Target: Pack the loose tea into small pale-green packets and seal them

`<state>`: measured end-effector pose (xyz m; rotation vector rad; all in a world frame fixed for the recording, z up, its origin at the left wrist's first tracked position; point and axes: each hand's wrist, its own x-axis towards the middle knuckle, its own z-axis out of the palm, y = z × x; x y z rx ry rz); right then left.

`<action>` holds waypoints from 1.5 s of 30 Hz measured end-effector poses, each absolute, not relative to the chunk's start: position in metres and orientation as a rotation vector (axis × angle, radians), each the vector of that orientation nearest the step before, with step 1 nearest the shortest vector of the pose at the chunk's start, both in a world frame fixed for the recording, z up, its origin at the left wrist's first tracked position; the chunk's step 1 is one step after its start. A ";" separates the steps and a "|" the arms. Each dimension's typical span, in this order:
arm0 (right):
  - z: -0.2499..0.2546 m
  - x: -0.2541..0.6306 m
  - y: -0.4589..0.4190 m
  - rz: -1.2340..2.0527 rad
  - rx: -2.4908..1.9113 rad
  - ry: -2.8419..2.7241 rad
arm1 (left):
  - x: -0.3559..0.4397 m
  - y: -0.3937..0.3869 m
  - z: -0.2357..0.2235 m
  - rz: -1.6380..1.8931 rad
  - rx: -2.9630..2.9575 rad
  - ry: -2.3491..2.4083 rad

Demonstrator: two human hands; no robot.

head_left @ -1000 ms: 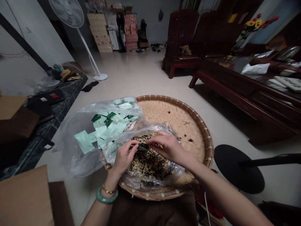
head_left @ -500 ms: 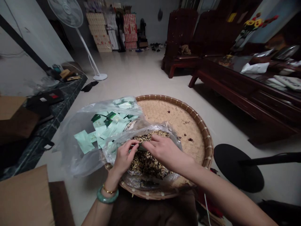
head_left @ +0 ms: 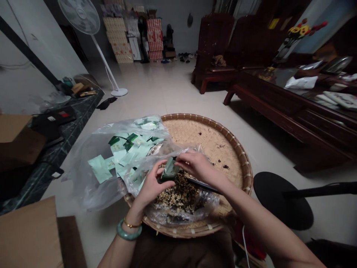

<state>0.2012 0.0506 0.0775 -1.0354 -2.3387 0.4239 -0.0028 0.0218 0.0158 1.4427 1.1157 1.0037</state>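
Note:
A round woven bamboo tray [head_left: 223, 130] rests on my lap. In its near part lies an open clear plastic bag [head_left: 195, 208] full of dark and pale loose tea bits [head_left: 181, 193]. Over this bag my left hand [head_left: 150, 188] holds a small green packet [head_left: 169, 169], tilted upright. My right hand [head_left: 196, 167] pinches the packet's top edge. A thin dark strip lies under my right wrist; what it is cannot be told. Left of the tray sits a second clear bag [head_left: 92, 186] with several pale green packets [head_left: 122, 154]. A green bangle [head_left: 126, 232] circles my left wrist.
A black round stool [head_left: 281, 199] stands at the right. A dark wooden bench and table [head_left: 292, 108] run along the right side. A standing fan [head_left: 83, 18] and stacked boxes [head_left: 134, 37] are at the back. Cardboard boxes [head_left: 28, 234] and a dark counter [head_left: 55, 137] are at the left.
The green packet has been lifted from flat over the tea to tilted upright. My right hand moved from beside it to its top edge.

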 end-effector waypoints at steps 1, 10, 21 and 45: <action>0.075 0.203 0.051 0.471 -1.040 -2.325 | -0.002 0.020 0.014 0.928 1.421 1.091; 0.069 0.207 0.048 0.576 -1.050 -2.297 | -0.002 0.019 0.018 0.759 1.431 1.113; 0.051 0.184 0.021 1.108 -1.171 -1.550 | 0.009 0.009 0.013 0.929 1.312 1.136; 0.023 0.174 0.008 1.644 -1.123 -0.916 | 0.016 0.011 0.031 1.054 1.193 1.210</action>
